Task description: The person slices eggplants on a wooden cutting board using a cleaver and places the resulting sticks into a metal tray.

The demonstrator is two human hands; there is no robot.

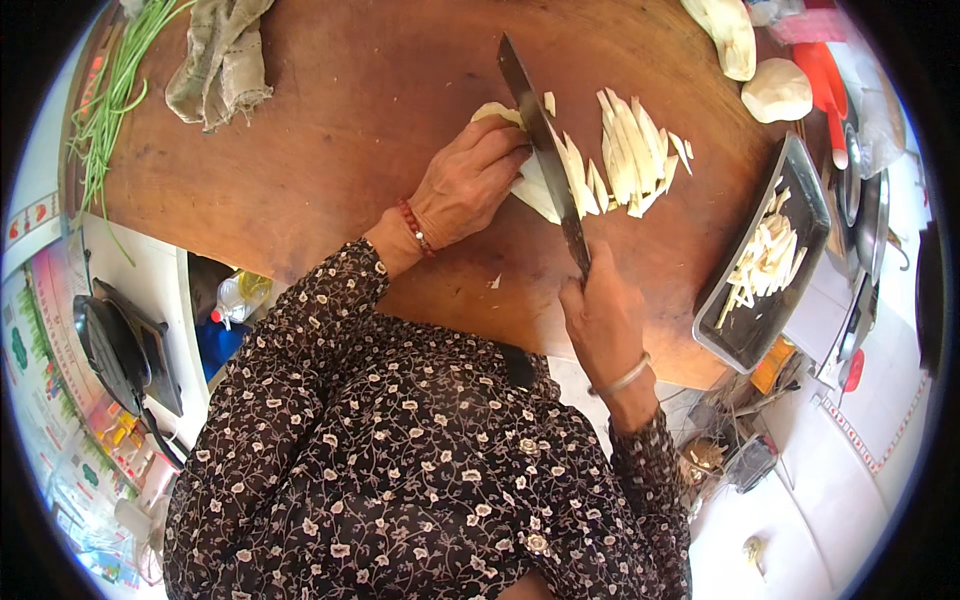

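My right hand (pixel 606 315) grips the handle of a dark-bladed kitchen knife (pixel 541 135), its blade slanting away towards the far side of the wooden table (pixel 337 172). Bent fingers of my left hand (pixel 472 176) press on pale vegetable slices (pixel 535 191), close against the blade's left side. Cut strips (pixel 576 176) lie just right of the blade. Farther right is a larger pile of pale strips (pixel 634 154), with a few small bits around it. The hand and blade hide part of the slices.
A black rectangular tray (pixel 806 202) holding cut strips stands at the table's right edge. Behind it lie a peeled pale vegetable (pixel 724 37), a rounded pale piece (pixel 778 90) and a red plastic ladle (pixel 825 82). Far left are a cloth (pixel 217 64) and long green stalks (pixel 112 112).
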